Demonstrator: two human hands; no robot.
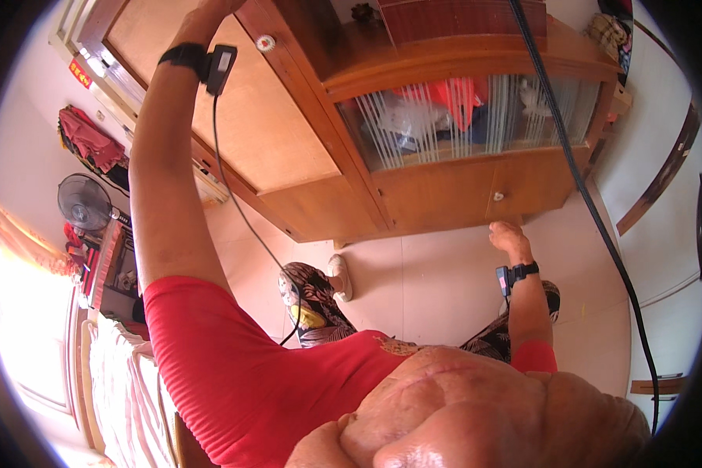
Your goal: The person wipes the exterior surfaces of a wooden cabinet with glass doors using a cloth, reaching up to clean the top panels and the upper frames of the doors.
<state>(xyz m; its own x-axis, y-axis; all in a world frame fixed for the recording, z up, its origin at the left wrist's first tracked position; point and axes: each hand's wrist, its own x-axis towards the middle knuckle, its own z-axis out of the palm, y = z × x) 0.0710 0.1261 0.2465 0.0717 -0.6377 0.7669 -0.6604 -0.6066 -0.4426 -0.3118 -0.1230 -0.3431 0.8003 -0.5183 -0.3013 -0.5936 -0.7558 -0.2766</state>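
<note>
My left arm reaches up along the tall door [265, 109] of a brown wooden cabinet [366, 207]. At the picture's top edge, my left hand [210, 11] is close to the upper part of that cabinet. Its fingers are cut off by the frame, so their state is hidden. A round white knob [265, 42] sits on the door frame, apart from the hand. My right hand [510, 237] hangs low in front of the cabinet's lower door, below another small knob [498, 196]. Its fingers are curled in, with nothing visible in them.
Behind striped sliding glass [483, 117] lie plastic bags and a red item. A black cable [569, 148] hangs down the right side. At the left stand a fan [84, 201], hanging clothes [93, 140] and a bright window. Pale tiles [398, 281] cover the floor.
</note>
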